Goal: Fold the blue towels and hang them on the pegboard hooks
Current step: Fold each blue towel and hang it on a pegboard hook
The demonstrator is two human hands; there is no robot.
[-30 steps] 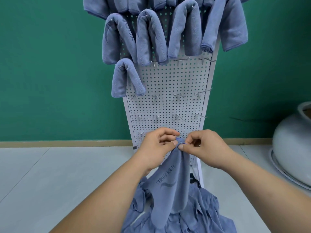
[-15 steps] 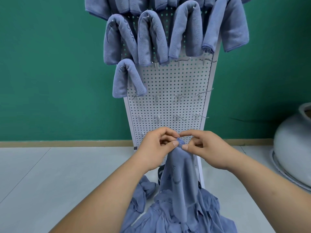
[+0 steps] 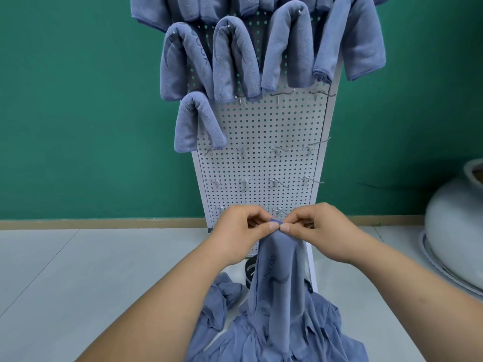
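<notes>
A blue towel hangs down from its top edge, which my left hand and my right hand pinch side by side, thumbs almost touching. Its lower part runs into a heap of loose blue towels on the floor. Behind my hands stands the white pegboard. Several folded blue towels hang over hooks in its upper rows, one lower at the left. Bare metal hooks line the rows below.
A green wall with a wooden skirting strip backs the pegboard. A large pale ceramic pot on a round tray stands on the floor at the right. Pale floor tiles stretch to the left.
Both hands stay at the towel's top edge and have shifted their pinch along it. The hanging towel has turned, so its printed lettering faces differently.
</notes>
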